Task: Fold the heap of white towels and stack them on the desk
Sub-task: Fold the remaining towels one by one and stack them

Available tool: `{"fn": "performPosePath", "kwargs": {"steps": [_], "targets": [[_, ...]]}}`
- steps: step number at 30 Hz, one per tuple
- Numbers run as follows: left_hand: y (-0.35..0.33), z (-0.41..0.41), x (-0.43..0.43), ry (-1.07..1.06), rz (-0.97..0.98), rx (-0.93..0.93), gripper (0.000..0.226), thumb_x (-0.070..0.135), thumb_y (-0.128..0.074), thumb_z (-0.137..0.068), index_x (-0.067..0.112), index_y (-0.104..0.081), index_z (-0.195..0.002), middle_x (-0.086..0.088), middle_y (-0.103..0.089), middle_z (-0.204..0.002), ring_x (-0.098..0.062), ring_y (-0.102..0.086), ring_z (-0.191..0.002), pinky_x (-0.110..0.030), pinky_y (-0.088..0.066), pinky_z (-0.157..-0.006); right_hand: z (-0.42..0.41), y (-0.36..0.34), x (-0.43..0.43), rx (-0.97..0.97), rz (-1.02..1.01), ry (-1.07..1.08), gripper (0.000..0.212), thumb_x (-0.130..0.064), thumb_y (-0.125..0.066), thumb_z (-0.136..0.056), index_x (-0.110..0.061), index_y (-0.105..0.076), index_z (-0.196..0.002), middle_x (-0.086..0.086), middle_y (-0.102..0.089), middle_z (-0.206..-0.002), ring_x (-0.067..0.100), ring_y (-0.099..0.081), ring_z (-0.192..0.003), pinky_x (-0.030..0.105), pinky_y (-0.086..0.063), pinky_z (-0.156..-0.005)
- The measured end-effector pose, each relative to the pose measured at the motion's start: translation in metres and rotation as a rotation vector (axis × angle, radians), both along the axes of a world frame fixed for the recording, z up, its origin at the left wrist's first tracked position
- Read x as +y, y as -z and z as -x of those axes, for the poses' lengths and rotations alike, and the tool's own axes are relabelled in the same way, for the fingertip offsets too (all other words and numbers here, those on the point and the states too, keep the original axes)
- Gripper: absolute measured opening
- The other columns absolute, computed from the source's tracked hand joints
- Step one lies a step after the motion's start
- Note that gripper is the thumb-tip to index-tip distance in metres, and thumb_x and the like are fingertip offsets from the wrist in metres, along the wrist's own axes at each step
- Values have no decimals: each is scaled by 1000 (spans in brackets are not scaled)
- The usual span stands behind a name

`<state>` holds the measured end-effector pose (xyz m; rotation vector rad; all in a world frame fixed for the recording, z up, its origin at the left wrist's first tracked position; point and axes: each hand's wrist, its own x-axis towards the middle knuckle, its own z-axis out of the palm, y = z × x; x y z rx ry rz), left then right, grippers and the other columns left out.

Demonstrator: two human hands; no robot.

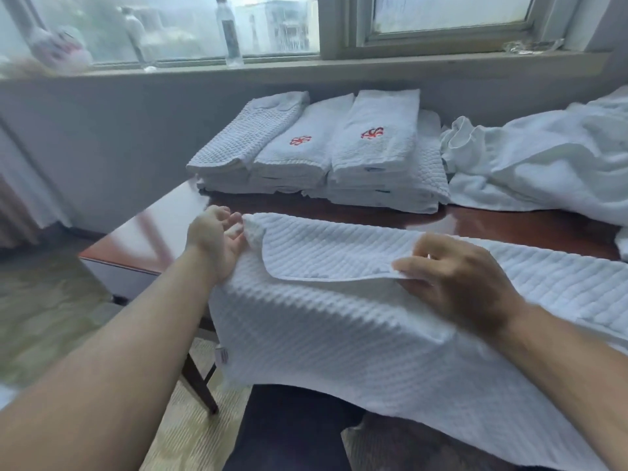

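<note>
Waffle towel (339, 334), draped over desk (509, 222) edge: right hand (455, 280) fingers pinch its folded-back hem; left hand (217, 232) fingers slack at the corner. Edge tag (222, 355) illegible. Folded stacks (316, 164) behind: red emblems (300, 140), unreadable.

Clear bottle (229, 32) on the windowsill (339, 64).

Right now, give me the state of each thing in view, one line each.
towel, partly folded, one edge turned over, front hanging off the desk
left hand, at the towel's left corner, grip unclear
right hand, pinching the towel's turned edge
folded towels, stacked at the back of the desk
heap, crumpled, unfolded, on the right
bottle, upright on the sill
</note>
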<state>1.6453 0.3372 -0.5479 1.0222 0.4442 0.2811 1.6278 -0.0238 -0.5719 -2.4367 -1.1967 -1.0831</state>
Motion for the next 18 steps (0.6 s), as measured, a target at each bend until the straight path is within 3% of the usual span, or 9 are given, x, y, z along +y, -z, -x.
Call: {"fn": "performPosePath", "kwargs": {"steps": [2, 5, 7, 8, 10, 11, 13, 15, 18], "targets": [[-8, 0, 1, -79, -212, 233, 26, 27, -51, -93, 5, -56, -106, -10, -59, -94, -27, -63, -82, -43, -59, -85, 2, -2, 2, 22, 47, -13, 32, -43, -56, -97, -21, -78, -89, -1, -53, -73, 23, -51, -54, 29, -40, -46], [-20, 1, -6, 130, -843, 517, 49, 45, -65, -85, 5, -60, -111, -7, -64, -101, -28, -65, -90, -40, -54, -87, 2, -4, 3, 36, 73, -13, 35, -45, -53, -98, -22, -79, -89, -1, -51, -69, 24, -49, -49, 29, -37, -43], [-23, 6, -14, 247, -1238, 585, 43, 45, -69, -84, 7, -57, -99, -4, -61, -98, -24, -60, -87, -32, -49, -73, 4, -5, 3, 29, 69, -28, 34, -43, -55, -98, -21, -79, -89, 0, -50, -67, 24, -48, -46, 28, -36, -42], [-22, 7, -17, 270, -1325, 559, 34, 38, -68, -86, 6, -59, -92, -4, -62, -93, -21, -59, -80, -29, -45, -65, 4, -7, 2, 23, 69, -40, 33, -42, -55, -98, -20, -79, -89, 0, -50, -66, 24, -47, -45, 28, -35, -41], [-17, 8, -19, 264, -1223, 457, 7, 20, -62, -89, 13, -62, -87, -4, -64, -89, -19, -59, -75, -27, -46, -61, 6, -9, 2, 1, 68, -66, 33, -41, -57, -98, -19, -79, -88, 0, -48, -62, 24, -46, -44, 29, -35, -39], [-17, 10, -19, 262, -1076, 408, 6, 13, -58, -90, 16, -63, -88, -4, -65, -89, -21, -61, -75, -29, -51, -64, 6, -10, 2, -19, 72, -75, 32, -41, -58, -97, -19, -79, -86, 1, -47, -60, 25, -46, -43, 30, -36, -38], [-20, 12, -13, 252, -694, 351, 18, 5, -51, -92, 16, -66, -94, -11, -67, -93, -29, -66, -81, -46, -60, -79, 6, -10, 3, -63, 78, -90, 30, -40, -61, -96, -18, -78, -84, 1, -45, -57, 26, -47, -43, 33, -39, -36], [-24, 15, -9, 232, -452, 329, 21, 2, -50, -89, 4, -65, -104, -20, -69, -92, -35, -70, -82, -58, -58, -82, 6, -10, 2, -82, 66, -89, 32, -38, -62, -96, -17, -74, -77, 2, -45, -56, 28, -47, -43, 35, -40, -37], [-22, 21, -11, 249, -463, 317, 18, 4, -50, -84, 2, -64, -95, -18, -67, -86, -32, -67, -82, -54, -56, -89, 8, -10, 3, -96, 42, -120, 43, -32, -58, -98, -14, -53, -59, 2, -41, -54, 27, -43, -42, 33, -34, -37]]}}
